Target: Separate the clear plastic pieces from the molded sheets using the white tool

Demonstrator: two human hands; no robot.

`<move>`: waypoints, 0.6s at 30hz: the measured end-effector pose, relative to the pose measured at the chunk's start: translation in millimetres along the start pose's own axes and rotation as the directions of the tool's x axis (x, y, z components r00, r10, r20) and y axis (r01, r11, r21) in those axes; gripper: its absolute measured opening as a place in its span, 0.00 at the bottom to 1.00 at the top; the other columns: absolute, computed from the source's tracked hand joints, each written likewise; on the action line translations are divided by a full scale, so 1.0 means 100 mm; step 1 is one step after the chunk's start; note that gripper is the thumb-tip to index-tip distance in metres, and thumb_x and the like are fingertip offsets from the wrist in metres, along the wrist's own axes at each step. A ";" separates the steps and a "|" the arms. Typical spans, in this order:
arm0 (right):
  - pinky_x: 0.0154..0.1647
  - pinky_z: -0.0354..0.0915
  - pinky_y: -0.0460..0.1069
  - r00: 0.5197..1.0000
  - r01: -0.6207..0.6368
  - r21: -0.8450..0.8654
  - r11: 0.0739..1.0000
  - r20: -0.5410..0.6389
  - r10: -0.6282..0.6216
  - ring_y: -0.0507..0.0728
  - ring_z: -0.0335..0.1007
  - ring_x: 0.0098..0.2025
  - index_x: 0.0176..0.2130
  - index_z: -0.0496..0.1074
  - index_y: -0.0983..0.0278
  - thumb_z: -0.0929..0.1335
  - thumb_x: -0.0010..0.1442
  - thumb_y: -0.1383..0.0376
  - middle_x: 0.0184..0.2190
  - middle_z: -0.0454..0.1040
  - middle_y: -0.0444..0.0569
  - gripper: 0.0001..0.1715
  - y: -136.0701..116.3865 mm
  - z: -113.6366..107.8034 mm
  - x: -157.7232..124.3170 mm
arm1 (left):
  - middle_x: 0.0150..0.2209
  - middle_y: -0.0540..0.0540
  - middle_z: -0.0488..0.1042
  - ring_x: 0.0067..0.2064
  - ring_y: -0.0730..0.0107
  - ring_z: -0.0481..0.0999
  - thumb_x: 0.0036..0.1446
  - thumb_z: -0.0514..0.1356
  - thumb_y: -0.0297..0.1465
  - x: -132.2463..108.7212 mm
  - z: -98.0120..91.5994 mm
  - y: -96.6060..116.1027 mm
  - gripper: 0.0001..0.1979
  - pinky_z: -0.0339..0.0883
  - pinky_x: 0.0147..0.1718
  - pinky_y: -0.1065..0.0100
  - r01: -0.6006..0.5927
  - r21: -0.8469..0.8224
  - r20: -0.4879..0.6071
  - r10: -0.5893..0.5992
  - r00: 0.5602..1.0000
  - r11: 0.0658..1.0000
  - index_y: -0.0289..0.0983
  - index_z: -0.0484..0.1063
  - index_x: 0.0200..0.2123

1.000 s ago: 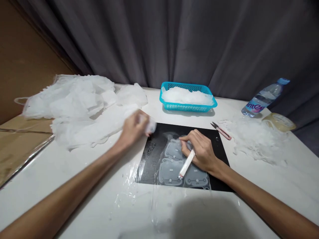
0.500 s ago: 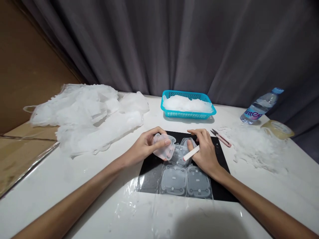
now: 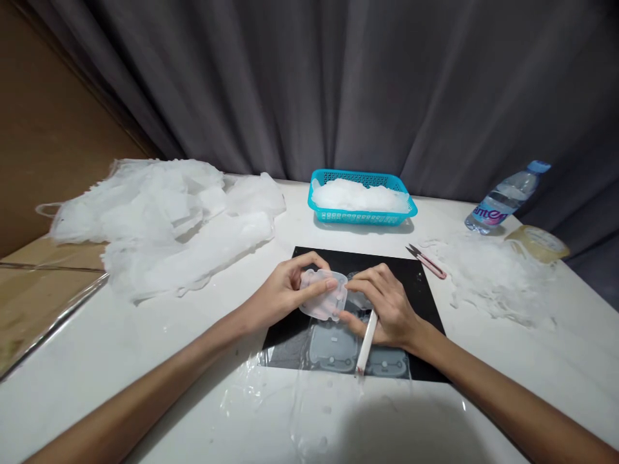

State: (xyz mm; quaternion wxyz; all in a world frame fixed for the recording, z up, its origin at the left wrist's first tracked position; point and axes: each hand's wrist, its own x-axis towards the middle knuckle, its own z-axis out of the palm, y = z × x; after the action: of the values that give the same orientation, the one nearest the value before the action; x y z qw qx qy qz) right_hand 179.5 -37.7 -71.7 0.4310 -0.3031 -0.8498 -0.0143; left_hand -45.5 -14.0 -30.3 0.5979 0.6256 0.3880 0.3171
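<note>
My left hand [image 3: 290, 290] is closed on a translucent plastic piece [image 3: 319, 299] with a wavy rim, the thumb lying across its face. At the piece's right edge are the fingertips of my right hand [image 3: 384, 303]. A slim white stick [image 3: 368, 341] with a reddish tip is tucked in my right hand and slants downward. Below lies a clear plastic sheet [image 3: 333, 348] of similar rounded shapes, partly hidden by my right hand. It rests on a black mat [image 3: 430, 328] and runs over onto the white table.
Behind the mat stands a turquoise basket [image 3: 362, 217] of white translucent pieces. White plastic sheets [image 3: 159, 212] are heaped at left. Pink-handled thread snips [image 3: 432, 264], plastic scraps [image 3: 503, 277], a tape roll [image 3: 536, 243] and a water bottle [image 3: 505, 200] lie at right.
My right hand has come left from the sheet to the edge of the held piece. The white stick has swung to point more steeply down. The left hand has turned the piece slightly.
</note>
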 end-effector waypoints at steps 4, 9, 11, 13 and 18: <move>0.39 0.67 0.56 0.998 -0.065 0.013 0.998 -0.002 0.065 0.60 0.69 0.37 0.44 0.73 0.61 0.67 0.65 0.67 0.36 0.76 0.51 0.06 0.01 0.00 0.02 | 0.27 0.53 0.74 0.24 0.75 0.72 0.60 0.69 0.43 0.01 0.03 -0.01 0.16 0.65 0.23 0.75 0.005 0.004 -0.014 -0.005 1.000 1.000 0.37 0.70 0.39; 0.40 0.67 0.57 0.997 -0.071 0.060 0.996 0.027 0.069 0.60 0.68 0.38 0.43 0.73 0.62 0.63 0.67 0.71 0.36 0.76 0.52 0.10 0.04 -0.02 0.01 | 0.27 0.53 0.74 0.24 0.75 0.72 0.61 0.67 0.43 0.01 0.04 0.01 0.16 0.65 0.23 0.75 0.018 -0.003 0.002 -0.018 1.000 1.000 0.37 0.69 0.40; 0.39 0.66 0.56 0.997 -0.070 0.058 0.996 0.024 0.068 0.59 0.67 0.37 0.42 0.73 0.62 0.65 0.67 0.69 0.35 0.76 0.51 0.07 0.03 0.00 0.01 | 0.26 0.54 0.72 0.23 0.75 0.71 0.62 0.66 0.43 0.01 0.04 0.02 0.16 0.64 0.22 0.75 0.010 0.026 0.000 -0.010 1.000 1.000 0.38 0.69 0.40; 0.38 0.65 0.54 0.995 -0.104 0.080 0.991 0.011 0.103 0.58 0.66 0.35 0.39 0.71 0.61 0.67 0.67 0.68 0.33 0.76 0.49 0.03 -0.01 0.01 0.03 | 0.24 0.55 0.69 0.22 0.76 0.69 0.64 0.64 0.44 0.00 0.04 0.00 0.16 0.62 0.22 0.75 -0.002 0.073 -0.006 0.002 1.000 0.997 0.38 0.70 0.40; 0.36 0.63 0.50 0.886 -0.437 0.241 0.866 -0.050 0.461 0.56 0.65 0.34 0.32 0.68 0.60 0.68 0.67 0.65 0.29 0.70 0.44 0.10 -0.05 -0.10 0.22 | 0.42 0.48 0.78 0.42 0.66 0.81 0.70 0.60 0.43 -0.02 0.08 -0.15 0.17 0.74 0.42 0.66 -0.044 -0.012 0.036 0.044 0.998 0.999 0.44 0.61 0.54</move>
State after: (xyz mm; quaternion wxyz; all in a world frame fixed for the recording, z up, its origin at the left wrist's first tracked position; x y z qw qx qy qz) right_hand 174.6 -34.1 -47.9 0.4980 -0.4410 -0.7280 0.1661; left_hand -40.9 -20.2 -45.6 0.6011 0.6364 0.3614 0.3210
